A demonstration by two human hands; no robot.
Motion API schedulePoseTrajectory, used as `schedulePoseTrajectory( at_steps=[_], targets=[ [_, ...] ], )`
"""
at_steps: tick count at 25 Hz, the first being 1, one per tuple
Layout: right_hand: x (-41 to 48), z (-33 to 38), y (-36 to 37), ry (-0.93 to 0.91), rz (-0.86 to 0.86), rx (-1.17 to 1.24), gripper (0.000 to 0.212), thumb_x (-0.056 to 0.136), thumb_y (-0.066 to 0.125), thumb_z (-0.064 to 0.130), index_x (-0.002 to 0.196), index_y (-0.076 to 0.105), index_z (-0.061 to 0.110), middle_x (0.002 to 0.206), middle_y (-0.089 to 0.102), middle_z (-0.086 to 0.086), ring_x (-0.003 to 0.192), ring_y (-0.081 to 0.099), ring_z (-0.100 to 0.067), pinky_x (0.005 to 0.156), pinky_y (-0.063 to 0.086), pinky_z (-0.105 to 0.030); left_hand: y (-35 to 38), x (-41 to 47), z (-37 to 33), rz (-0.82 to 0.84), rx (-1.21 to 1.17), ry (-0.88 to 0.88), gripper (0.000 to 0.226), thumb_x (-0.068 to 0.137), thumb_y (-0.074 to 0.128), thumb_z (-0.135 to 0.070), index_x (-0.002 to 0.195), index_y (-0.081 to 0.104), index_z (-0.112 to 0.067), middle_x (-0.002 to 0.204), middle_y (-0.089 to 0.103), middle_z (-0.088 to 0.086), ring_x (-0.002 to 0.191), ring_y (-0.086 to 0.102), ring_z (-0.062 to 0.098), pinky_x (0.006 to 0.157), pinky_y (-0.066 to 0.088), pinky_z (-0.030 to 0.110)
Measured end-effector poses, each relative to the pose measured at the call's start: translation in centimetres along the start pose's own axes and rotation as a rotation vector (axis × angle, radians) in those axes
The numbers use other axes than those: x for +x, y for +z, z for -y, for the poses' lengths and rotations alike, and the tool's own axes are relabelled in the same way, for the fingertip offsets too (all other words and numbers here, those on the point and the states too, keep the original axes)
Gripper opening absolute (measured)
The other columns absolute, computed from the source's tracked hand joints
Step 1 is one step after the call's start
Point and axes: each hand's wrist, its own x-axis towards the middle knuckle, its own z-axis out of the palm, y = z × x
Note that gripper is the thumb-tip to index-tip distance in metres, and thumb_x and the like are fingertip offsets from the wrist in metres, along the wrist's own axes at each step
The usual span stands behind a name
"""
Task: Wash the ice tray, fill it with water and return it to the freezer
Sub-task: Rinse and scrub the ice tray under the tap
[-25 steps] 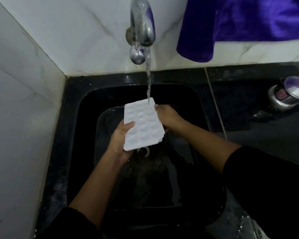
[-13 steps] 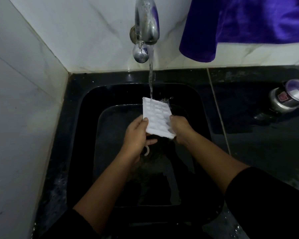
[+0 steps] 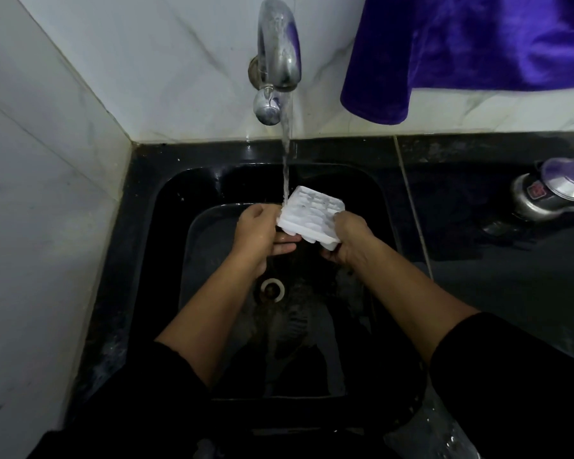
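Black sleeves (image 3: 527,376) are seen nearest; beyond them a white-ringed drain (image 3: 272,289) is set in the black sink (image 3: 159,260); above it the white ice tray (image 3: 312,212) is held tilted; its left edge is pinched by the left grip (image 3: 259,233), thumb on top; its near right corner is clasped by the right grip (image 3: 348,238), fingers curled round it; its left edge is struck by the water stream (image 3: 285,154) from the chrome tap (image 3: 279,51); a pressure cooker (image 3: 550,193) is stood on the dark table (image 3: 511,276) at right; a purple cloth (image 3: 461,44) is hung farthest.
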Motion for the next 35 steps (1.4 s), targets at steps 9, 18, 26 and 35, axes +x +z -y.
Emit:
schedulePoseTrajectory(
  at_steps=[9,18,26,35],
  targets=[
    [-2.7,-2.0,-2.8,-0.229,0.091,-0.218,0.022,0.111,0.044,0.026,0.126,0.056,0.016,0.099,0.056,0.012,0.084,0.054,-0.002,0.055,0.047,-0.020,0.7,2.2,2.7,-0.087,0.069,-0.006,0.013,0.095,0.063,-0.030,0.095,0.064,-0.017,0.093,0.073,0.003,0.079,0.069,0.019,0.063,0.056,0.033],
    [-3.6,-6.5,-7.3,-0.475,0.390,-0.416,0.025,0.107,0.053,0.035,0.128,0.065,0.029,0.116,0.072,-0.003,0.099,0.070,-0.032,0.082,0.059,-0.050,-0.2,3.8,2.5,-0.180,-0.106,0.042,0.022,0.106,0.054,-0.021,0.099,0.074,-0.018,0.101,0.077,0.008,0.090,0.073,0.022,0.076,0.062,0.032],
    [-2.4,-4.0,-7.3,-0.654,0.511,-0.656,0.027,0.106,0.055,0.038,0.131,0.064,0.039,0.115,0.074,-0.002,0.102,0.070,-0.039,0.088,0.060,-0.053,-4.0,3.1,-0.1,-0.047,0.119,0.026,0.040,0.085,0.083,-0.046,0.074,0.064,-0.012,0.075,0.076,0.003,0.067,0.072,0.017,0.066,0.060,0.030],
    [-2.0,-1.8,-7.8,-0.593,0.536,-0.576,0.023,0.104,0.061,0.027,0.116,0.074,0.012,0.080,0.057,-0.005,0.049,0.042,-0.005,0.041,0.032,-0.019,-7.0,1.8,-0.5,0.300,0.118,0.054,0.030,0.108,0.053,-0.015,0.134,0.060,-0.026,0.121,0.074,0.000,0.100,0.071,0.016,0.073,0.060,0.031]
  ],
)
